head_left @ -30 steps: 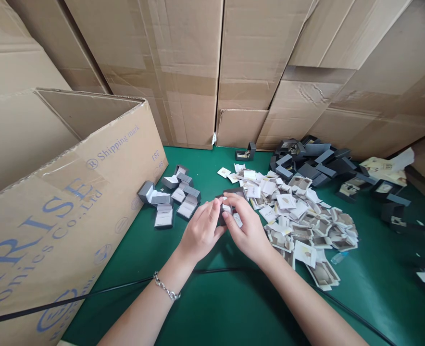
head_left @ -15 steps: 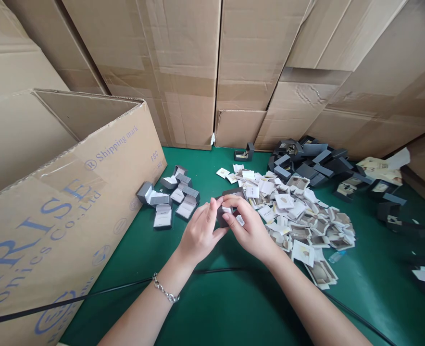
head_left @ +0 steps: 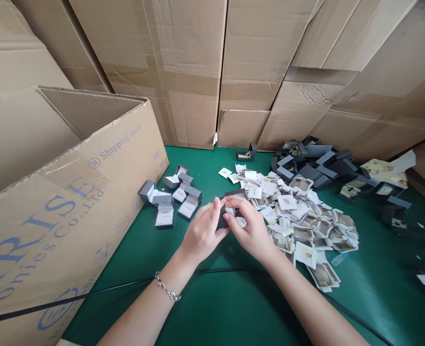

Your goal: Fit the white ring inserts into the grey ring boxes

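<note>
Near the middle of the view, a small dark grey box (head_left: 223,220) is held between my two hands. Some of its white inside shows; the fingers cover much of the rest. My left hand (head_left: 202,231) grips it from the left, thumb raised. From the right, my right hand (head_left: 248,223) has its fingers curled over the top and its thumb against the near side. Just left of my hands, several open grey boxes (head_left: 165,215) with white linings lie on the green table (head_left: 212,307). A heap of white and beige inserts (head_left: 288,202) spreads to the right of my right hand.
A large open carton (head_left: 126,168) stands at the left. Several dark boxes (head_left: 309,172) are piled at the back right, with one open box (head_left: 246,153) apart from them. Cardboard cartons (head_left: 183,96) wall the back. A black cable (head_left: 122,287) crosses the front.
The whole view has shifted slightly, so things sit a little further right. Both hands keep nearly the same grip on the small box; slightly more of its white inside shows.
</note>
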Tool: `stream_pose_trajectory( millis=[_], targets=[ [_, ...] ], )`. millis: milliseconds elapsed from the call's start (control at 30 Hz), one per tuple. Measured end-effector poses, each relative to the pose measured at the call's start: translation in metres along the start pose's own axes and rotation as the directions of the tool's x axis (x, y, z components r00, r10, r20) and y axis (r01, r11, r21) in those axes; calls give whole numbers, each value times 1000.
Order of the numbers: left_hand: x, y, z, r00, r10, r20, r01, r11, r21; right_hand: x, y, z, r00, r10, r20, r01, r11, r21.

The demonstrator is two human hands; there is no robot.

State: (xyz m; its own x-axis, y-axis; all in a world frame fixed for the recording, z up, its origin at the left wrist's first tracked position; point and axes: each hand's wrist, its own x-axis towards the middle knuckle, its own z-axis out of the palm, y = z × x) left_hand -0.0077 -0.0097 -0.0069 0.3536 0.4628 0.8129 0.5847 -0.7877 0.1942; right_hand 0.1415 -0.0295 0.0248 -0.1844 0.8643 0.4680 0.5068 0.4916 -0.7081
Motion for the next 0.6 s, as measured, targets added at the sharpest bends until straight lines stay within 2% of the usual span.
stream_pose_trajectory(
  millis=[267, 433, 600],
  targets=[
    [1, -2, 0, 999, 16, -51, -16, 1000, -13, -5, -2, 7, 999, -8, 43, 11, 997, -81],
    [1, -2, 0, 999, -30, -41, 29, 999, -24, -6, 1, 9, 996, 4, 84, 10, 985, -170],
    [0, -3, -1, 997, -77, -29, 76, 997, -30, -8, 0, 14, 989, -78, 127, 104, 973, -206]
  ],
)
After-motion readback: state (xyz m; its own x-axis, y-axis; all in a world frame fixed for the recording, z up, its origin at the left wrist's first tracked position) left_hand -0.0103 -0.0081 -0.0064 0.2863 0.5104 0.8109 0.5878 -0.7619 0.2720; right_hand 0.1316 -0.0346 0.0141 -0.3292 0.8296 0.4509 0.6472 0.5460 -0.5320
